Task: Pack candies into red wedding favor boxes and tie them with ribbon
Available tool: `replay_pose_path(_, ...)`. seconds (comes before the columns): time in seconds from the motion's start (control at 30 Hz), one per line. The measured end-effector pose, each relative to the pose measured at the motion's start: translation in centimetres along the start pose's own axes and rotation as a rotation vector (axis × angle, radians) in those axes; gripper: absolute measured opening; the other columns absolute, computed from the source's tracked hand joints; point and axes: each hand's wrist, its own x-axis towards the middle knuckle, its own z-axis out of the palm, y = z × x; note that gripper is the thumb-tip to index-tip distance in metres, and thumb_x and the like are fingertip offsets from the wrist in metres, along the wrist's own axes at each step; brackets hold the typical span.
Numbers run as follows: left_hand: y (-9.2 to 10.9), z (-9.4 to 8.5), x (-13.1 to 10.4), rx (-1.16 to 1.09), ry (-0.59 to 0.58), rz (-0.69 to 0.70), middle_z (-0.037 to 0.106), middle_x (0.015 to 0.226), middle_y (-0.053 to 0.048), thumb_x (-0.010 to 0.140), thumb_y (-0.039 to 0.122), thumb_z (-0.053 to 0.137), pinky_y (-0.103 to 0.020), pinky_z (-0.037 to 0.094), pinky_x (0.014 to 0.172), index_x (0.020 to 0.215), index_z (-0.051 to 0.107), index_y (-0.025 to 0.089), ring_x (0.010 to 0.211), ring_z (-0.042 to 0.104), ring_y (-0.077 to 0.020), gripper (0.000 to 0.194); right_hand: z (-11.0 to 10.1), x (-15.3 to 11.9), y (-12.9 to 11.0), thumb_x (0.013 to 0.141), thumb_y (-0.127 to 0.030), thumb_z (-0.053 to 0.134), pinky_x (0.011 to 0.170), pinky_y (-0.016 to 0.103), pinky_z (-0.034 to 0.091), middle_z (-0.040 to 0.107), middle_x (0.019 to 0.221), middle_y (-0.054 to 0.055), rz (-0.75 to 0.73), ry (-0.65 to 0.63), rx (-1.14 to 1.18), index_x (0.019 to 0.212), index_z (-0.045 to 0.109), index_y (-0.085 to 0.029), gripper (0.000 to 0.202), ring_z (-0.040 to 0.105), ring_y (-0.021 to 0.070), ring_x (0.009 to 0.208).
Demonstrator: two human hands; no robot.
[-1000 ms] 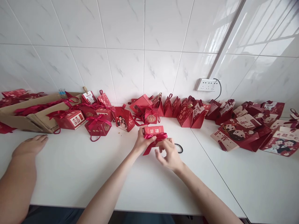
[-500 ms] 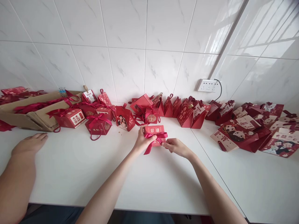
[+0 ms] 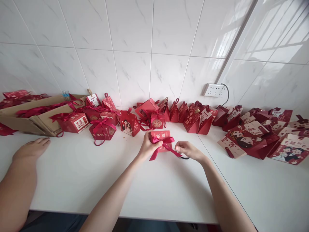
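My left hand point(image 3: 147, 146) grips a small red gift box point(image 3: 163, 132) by its left side. The box rests on the white table with white lettering on its upper face. My left thumb presses by the knot of a crimson ribbon bow point(image 3: 166, 140), whose two tails hang toward the front. Just right of the box, my right hand point(image 3: 187, 149) is closed with curled fingers, close to the tip of the right tail. A thin dark curved thing point(image 3: 184, 158) shows beneath those fingers; what it is, I cannot make out.
Red gift boxes point(image 3: 130, 124) line the wall, more cluster point(image 3: 249, 137) at right. A cardboard carton point(image 3: 43, 124) with ribbons stands at left. Another person's hand point(image 3: 31, 148) lies on the table point(image 3: 79, 180) at left. A power strip point(image 3: 213, 90) is on the wall.
My right hand has moved right, off the bow and box. The right ribbon tail now stretches out past the box, and the dark curved thing has come into view. My left hand stays put.
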Motion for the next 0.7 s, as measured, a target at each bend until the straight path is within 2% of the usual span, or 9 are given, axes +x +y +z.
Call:
replay_pose_path(0.07, 0.5, 0.0, -0.2, 0.033, -0.074, -0.049, 0.059, 0.11, -0.006, 0.061, 0.026, 0.076, -0.041, 0.042, 0.095, 0.122, 0.042, 0.023, 0.103, 0.058, -0.0212, 0.07, 0.6, 0.4, 0.0, 0.067, -0.068, 0.061, 0.059, 0.027, 0.04, 0.051, 0.067, -0.001, -0.122, 0.222, 0.082, 0.07, 0.051, -0.018, 0.051, 0.047, 0.0127, 0.062)
replay_pose_path(0.13, 0.8, 0.1, -0.5, 0.044, -0.133, -0.063, 0.06, 0.113, -0.006, 0.063, 0.029, 0.075, -0.041, 0.039, 0.099, 0.128, 0.039, 0.025, 0.11, 0.056, -0.023, 0.074, 1.5, 0.7, 0.0, 0.066, -0.068, 0.062, 0.062, 0.028, 0.042, 0.051, 0.069, 0.0, -0.182, 0.343, 0.124, 0.07, 0.049, -0.019, 0.051, 0.049, 0.0137, 0.065)
replay_pose_path(0.2, 0.9, 0.3, -0.7, 0.051, -0.125, -0.026, 0.056, 0.121, -0.007, 0.064, 0.031, 0.076, -0.04, 0.037, 0.101, 0.128, 0.04, 0.025, 0.121, 0.048, -0.0248, 0.074, 2.6, 0.9, -0.1, 0.065, -0.067, 0.063, 0.058, 0.027, 0.041, 0.051, 0.065, -0.001, -0.168, 0.367, 0.136, 0.068, 0.046, -0.019, 0.051, 0.048, 0.0127, 0.06)
replay_pose_path(0.3, 0.4, 0.8, -1.1, 0.085, 0.03, 0.112, 0.046, 0.129, -0.009, 0.067, 0.034, 0.073, -0.037, 0.042, 0.096, 0.122, 0.043, 0.024, 0.125, 0.042, -0.0246, 0.063, 3.6, 1.1, 0.0, 0.066, -0.066, 0.063, 0.054, 0.027, 0.039, 0.05, 0.06, -0.002, -0.149, 0.402, 0.158, 0.065, 0.043, -0.02, 0.05, 0.046, 0.0119, 0.055)
replay_pose_path(0.37, -0.1, 1.0, -1.2, 0.15, 0.127, 0.231, 0.048, 0.117, -0.008, 0.073, 0.034, 0.068, -0.035, 0.047, 0.089, 0.108, 0.047, 0.022, 0.113, 0.049, -0.0216, 0.042, 4.0, 1.2, 0.1, 0.068, -0.066, 0.062, 0.053, 0.027, 0.038, 0.051, 0.06, -0.002, -0.147, 0.419, 0.173, 0.065, 0.042, -0.02, 0.05, 0.046, 0.0123, 0.055)
replay_pose_path(0.43, -0.5, 1.2, -1.3, 0.247, 0.173, 0.324, 0.049, 0.099, -0.005, 0.08, 0.035, 0.06, -0.034, 0.048, 0.084, 0.089, 0.049, 0.021, 0.096, 0.053, -0.018, 0.02, 4.2, 1.3, 0.3, 0.068, -0.066, 0.062, 0.052, 0.026, 0.037, 0.051, 0.059, -0.002, -0.147, 0.434, 0.193, 0.066, 0.041, -0.021, 0.05, 0.046, 0.0124, 0.054)
replay_pose_path(0.47, -0.7, 1.2, -1.3, 0.29, 0.184, 0.353, 0.047, 0.092, -0.004, 0.082, 0.035, 0.057, -0.033, 0.047, 0.082, 0.081, 0.049, 0.021, 0.089, 0.053, -0.0171, 0.016, 4.2, 1.3, 0.3, 0.068, -0.066, 0.062, 0.052, 0.026, 0.037, 0.051, 0.058, -0.002, -0.148, 0.44, 0.204, 0.066, 0.041, -0.021, 0.05, 0.046, 0.0123, 0.054)
replay_pose_path(0.53, -0.7, 1.2, -1.4, 0.334, 0.206, 0.376, 0.045, 0.085, -0.003, 0.086, 0.035, 0.051, -0.033, 0.045, 0.08, 0.074, 0.046, 0.021, 0.083, 0.05, -0.0168, 0.019, 4.2, 1.3, 0.3, 0.067, -0.065, 0.063, 0.052, 0.026, 0.037, 0.051, 0.059, -0.002, -0.152, 0.443, 0.229, 0.065, 0.041, -0.021, 0.05, 0.046, 0.0121, 0.054)
replay_pose_path(0.7, -0.7, 1.4, -1.5, 0.327, 0.25, 0.367, 0.045, 0.083, -0.004, 0.088, 0.039, 0.047, -0.034, 0.043, 0.076, 0.072, 0.042, 0.022, 0.08, 0.047, -0.0182, 0.024, 3.9, 1.4, 0.2, 0.064, -0.065, 0.066, 0.047, 0.024, 0.033, 0.047, 0.057, -0.003, -0.156, 0.419, 0.3, 0.065, 0.041, -0.021, 0.051, 0.04, 0.0101, 0.051)
